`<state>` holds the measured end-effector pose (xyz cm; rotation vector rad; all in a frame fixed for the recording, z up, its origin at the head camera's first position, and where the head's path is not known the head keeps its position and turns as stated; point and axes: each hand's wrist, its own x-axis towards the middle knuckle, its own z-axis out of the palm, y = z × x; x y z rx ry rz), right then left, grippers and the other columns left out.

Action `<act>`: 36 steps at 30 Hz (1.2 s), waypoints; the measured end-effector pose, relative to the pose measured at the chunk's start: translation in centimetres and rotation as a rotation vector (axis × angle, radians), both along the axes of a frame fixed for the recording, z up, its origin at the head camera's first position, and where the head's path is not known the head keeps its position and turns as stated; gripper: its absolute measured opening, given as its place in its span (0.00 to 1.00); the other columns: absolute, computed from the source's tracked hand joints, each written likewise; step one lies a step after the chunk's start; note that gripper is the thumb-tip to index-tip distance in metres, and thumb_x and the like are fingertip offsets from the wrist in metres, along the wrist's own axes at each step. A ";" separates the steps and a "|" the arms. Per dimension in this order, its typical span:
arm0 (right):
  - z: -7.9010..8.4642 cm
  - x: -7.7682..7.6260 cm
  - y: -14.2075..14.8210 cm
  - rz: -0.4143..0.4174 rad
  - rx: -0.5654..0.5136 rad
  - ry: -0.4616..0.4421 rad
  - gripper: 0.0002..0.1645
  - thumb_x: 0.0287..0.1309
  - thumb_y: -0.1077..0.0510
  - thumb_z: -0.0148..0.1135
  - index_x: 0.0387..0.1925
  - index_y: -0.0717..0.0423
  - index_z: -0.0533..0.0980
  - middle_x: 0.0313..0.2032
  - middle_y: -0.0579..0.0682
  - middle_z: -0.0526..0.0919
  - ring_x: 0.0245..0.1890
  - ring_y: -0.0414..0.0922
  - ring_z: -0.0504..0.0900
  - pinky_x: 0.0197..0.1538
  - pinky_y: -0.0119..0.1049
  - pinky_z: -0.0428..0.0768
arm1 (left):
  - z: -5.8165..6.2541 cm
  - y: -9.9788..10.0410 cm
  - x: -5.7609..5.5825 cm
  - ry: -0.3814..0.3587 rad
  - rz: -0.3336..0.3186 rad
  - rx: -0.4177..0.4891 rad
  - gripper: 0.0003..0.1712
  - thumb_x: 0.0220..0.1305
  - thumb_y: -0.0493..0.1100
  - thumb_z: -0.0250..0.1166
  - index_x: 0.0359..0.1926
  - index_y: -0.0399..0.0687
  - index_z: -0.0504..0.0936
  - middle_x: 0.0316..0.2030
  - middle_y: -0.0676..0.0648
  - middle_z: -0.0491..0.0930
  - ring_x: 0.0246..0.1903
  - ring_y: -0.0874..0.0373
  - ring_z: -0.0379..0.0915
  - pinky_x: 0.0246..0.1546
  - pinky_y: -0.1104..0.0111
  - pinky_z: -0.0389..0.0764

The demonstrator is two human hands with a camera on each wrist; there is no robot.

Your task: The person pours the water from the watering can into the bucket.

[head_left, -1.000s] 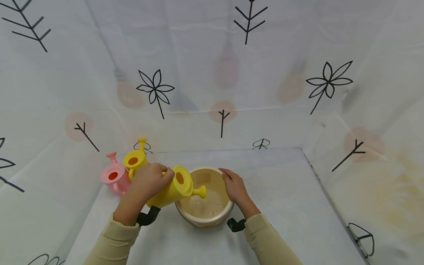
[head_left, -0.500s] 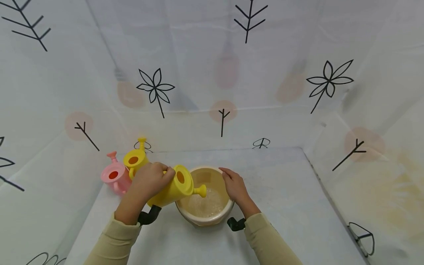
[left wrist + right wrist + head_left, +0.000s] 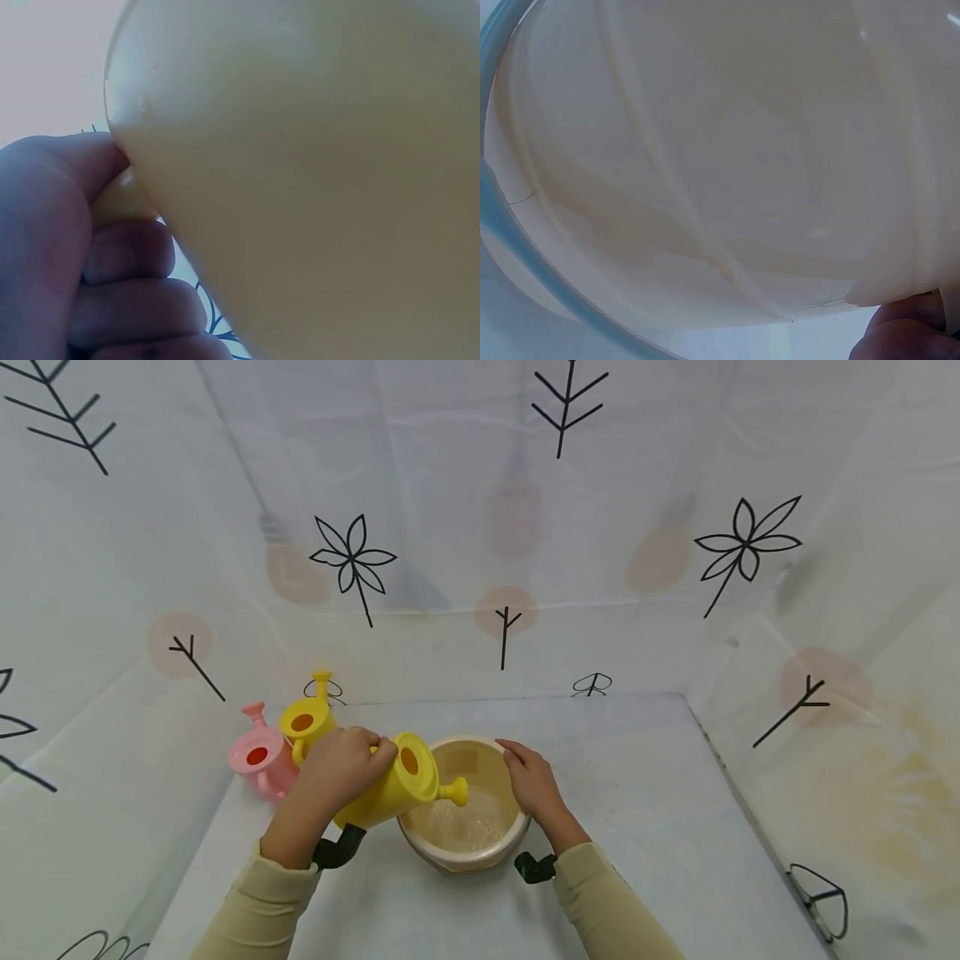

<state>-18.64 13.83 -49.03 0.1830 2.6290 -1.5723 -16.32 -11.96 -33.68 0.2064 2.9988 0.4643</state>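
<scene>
My left hand (image 3: pixel 345 768) grips the handle of a yellow watering can (image 3: pixel 390 789), which is tilted to the right. Its spout head hangs over a cream bowl (image 3: pixel 457 864), where rippled, bubbly water shows below the spout. In the left wrist view, curled fingers (image 3: pixel 135 251) go round the handle beside the can's large body (image 3: pixel 300 187). My right hand (image 3: pixel 532 781) holds the bowl's right rim. Up close in the right wrist view, the bowl's smooth wall (image 3: pixel 742 150) fills the frame, with fingertips (image 3: pixel 904 341) at its lower right edge.
Left of the bowl, a pink watering can (image 3: pixel 262 760) and another yellow watering can (image 3: pixel 303 718) stand side by side on the white table (image 3: pixel 615 793). White printed cloth (image 3: pixel 450 485) surrounds the table at the back and sides.
Both hands, the tilted watering can and the bowl keep their places. Only the ripples in the bowl's water vary slightly.
</scene>
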 end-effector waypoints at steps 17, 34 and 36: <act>0.0 0.0 -0.1 -0.014 0.000 -0.004 0.22 0.73 0.45 0.42 0.63 0.37 0.71 0.64 0.46 0.74 0.66 0.51 0.70 0.66 0.54 0.67 | 0.1 0.0 0.1 -0.029 0.018 0.011 0.21 0.64 0.53 0.49 0.23 0.47 0.80 0.19 0.48 0.72 0.24 0.55 0.67 0.26 0.67 0.67; -0.2 0.0 0.0 -0.015 -0.006 0.018 0.22 0.73 0.45 0.42 0.63 0.37 0.72 0.63 0.46 0.75 0.64 0.51 0.72 0.64 0.52 0.70 | 0.1 0.1 0.0 -0.004 0.001 -0.003 0.22 0.65 0.53 0.48 0.20 0.47 0.76 0.18 0.48 0.70 0.23 0.55 0.66 0.25 0.67 0.65; -0.2 -0.1 0.0 -0.014 -0.004 0.018 0.22 0.73 0.45 0.42 0.63 0.37 0.72 0.63 0.46 0.75 0.64 0.51 0.73 0.64 0.52 0.70 | 0.1 0.1 0.0 -0.005 0.003 -0.001 0.22 0.65 0.53 0.48 0.20 0.47 0.77 0.18 0.48 0.70 0.23 0.55 0.66 0.25 0.67 0.65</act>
